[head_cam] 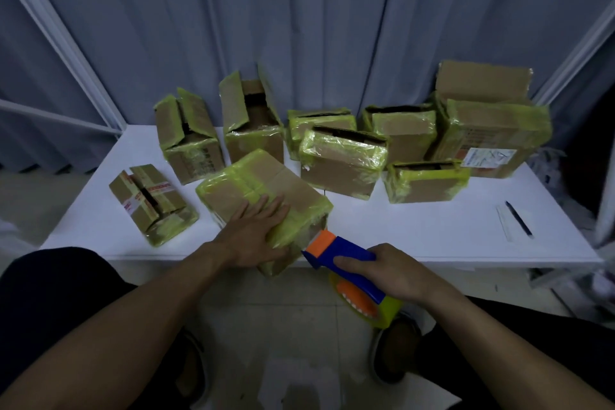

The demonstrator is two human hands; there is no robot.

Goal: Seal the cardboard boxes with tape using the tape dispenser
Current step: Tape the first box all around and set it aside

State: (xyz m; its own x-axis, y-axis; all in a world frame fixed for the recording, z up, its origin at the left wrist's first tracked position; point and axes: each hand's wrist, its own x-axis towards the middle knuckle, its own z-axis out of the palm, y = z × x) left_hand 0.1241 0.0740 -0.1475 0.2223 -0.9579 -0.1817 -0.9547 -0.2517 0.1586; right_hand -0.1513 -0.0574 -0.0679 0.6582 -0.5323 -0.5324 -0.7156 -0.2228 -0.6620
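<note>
Head view: flat left hand (253, 240) presses box (233, 190); right hand (386, 268) grips half-hidden tape dispenser (346, 248).

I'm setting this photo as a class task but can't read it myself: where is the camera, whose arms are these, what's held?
There is no machine: one camera worn on a person's head looks down at their own bare arms. The left hand presses flat on a cardboard box banded with yellow tape, at the near edge of a white table. The right hand grips a blue and orange tape dispenser beside that box. Behind stand other boxes, several with flaps open. A pen lies at the right.
</note>
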